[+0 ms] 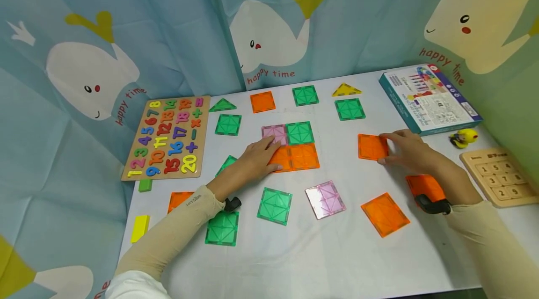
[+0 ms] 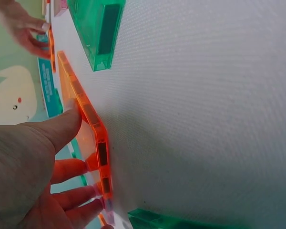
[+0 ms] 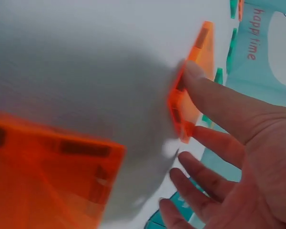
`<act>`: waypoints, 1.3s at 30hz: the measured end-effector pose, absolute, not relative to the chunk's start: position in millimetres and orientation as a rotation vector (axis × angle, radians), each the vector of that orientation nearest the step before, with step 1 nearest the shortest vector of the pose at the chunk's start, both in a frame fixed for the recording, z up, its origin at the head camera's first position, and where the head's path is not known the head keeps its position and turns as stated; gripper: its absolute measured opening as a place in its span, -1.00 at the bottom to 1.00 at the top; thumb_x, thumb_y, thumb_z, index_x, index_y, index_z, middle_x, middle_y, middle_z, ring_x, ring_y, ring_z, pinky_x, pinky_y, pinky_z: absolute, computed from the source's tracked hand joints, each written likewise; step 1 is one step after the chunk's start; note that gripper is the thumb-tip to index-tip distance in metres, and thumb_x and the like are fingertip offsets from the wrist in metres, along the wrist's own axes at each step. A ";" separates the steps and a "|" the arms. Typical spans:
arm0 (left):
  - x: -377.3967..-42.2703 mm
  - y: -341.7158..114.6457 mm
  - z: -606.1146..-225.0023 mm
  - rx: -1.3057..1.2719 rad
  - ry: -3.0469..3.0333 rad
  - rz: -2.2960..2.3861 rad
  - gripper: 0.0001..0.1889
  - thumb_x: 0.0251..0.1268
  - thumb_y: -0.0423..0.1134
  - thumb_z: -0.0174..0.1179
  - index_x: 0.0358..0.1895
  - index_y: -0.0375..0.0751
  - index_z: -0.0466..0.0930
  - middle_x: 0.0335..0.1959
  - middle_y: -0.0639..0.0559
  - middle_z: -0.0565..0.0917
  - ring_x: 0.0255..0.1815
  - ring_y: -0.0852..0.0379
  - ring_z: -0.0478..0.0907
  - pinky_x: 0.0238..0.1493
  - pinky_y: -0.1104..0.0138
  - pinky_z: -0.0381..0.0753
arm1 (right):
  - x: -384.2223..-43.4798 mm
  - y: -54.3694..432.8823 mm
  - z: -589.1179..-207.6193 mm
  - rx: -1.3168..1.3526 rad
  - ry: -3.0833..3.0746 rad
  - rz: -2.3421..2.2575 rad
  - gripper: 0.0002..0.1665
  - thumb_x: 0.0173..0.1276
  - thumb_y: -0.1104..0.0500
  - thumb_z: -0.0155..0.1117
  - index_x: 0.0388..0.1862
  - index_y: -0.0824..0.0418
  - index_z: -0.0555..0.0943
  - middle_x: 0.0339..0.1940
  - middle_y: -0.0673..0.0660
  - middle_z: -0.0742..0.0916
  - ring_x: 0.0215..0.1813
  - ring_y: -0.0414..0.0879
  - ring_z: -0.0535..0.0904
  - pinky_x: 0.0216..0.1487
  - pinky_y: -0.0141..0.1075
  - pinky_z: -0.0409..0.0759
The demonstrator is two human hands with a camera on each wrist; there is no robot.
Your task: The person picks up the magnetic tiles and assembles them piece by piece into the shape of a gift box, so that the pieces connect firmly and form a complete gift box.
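Note:
A two-by-two block of translucent magnetic tiles lies mid-table: a pink tile (image 1: 273, 132), a green tile (image 1: 300, 133), and two orange tiles, the right orange tile (image 1: 305, 156) fully visible. My left hand (image 1: 254, 161) rests on the block's left side, fingers over the pink tile and thumb at the left orange tile's (image 1: 284, 158) near edge. To the right, my right hand (image 1: 410, 153) pinches a separate orange tile (image 1: 372, 147) by its right side between thumb and index finger. In the right wrist view, the other fingers of the right hand (image 3: 248, 152) are spread away from it.
Loose tiles surround the block, among them a pink tile (image 1: 325, 200), a green tile (image 1: 275, 206) and an orange tile (image 1: 385, 215). A number board (image 1: 202, 140) lies left; a box (image 1: 433, 98), a yellow figure (image 1: 464, 137) and a wooden number puzzle (image 1: 501, 177) are right. Curtains hang behind.

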State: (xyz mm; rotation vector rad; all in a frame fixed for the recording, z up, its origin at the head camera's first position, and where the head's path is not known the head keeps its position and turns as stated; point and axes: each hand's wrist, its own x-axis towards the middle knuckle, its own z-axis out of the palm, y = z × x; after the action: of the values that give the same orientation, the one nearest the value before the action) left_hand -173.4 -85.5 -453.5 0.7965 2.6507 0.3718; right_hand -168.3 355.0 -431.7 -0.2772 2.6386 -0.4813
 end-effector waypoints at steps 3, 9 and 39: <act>-173.5 -85.7 -453.3 0.792 2.649 0.370 -0.20 0.61 0.14 0.13 0.70 -0.17 0.12 0.72 -0.22 0.07 0.73 -0.15 0.05 0.69 -0.09 0.08 | -168.9 350.4 -434.0 -0.294 2.658 -0.465 0.00 0.45 -0.09 0.45 0.62 0.37 0.23 0.46 0.65 0.26 0.37 0.62 0.16 0.23 0.59 0.34; -174.0 -86.7 -454.8 0.788 2.648 0.371 -0.20 0.61 0.14 0.13 0.70 -0.17 0.13 0.72 -0.23 0.08 0.72 -0.16 0.06 0.68 -0.10 0.08 | -175.6 320.8 -435.9 -0.353 2.684 -0.442 -0.02 0.41 -0.09 0.50 0.59 0.37 0.32 0.47 0.56 0.34 0.39 0.54 0.22 0.31 0.51 0.30; -176.1 -85.6 -457.6 0.812 2.662 0.358 -0.21 0.61 0.12 0.15 0.70 -0.17 0.14 0.71 -0.22 0.10 0.72 -0.14 0.07 0.67 -0.11 0.10 | -221.9 284.3 -423.5 -0.565 2.748 -0.526 -0.24 0.51 0.04 0.41 0.51 0.42 0.42 0.47 0.60 0.39 0.43 0.53 0.31 0.40 0.48 0.31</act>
State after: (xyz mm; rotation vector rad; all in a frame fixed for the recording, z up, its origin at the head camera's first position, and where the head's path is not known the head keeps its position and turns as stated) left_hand -176.1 -85.6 -457.6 0.8119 2.6621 0.3581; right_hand -221.9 284.3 -423.5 -0.5653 2.7476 -0.5260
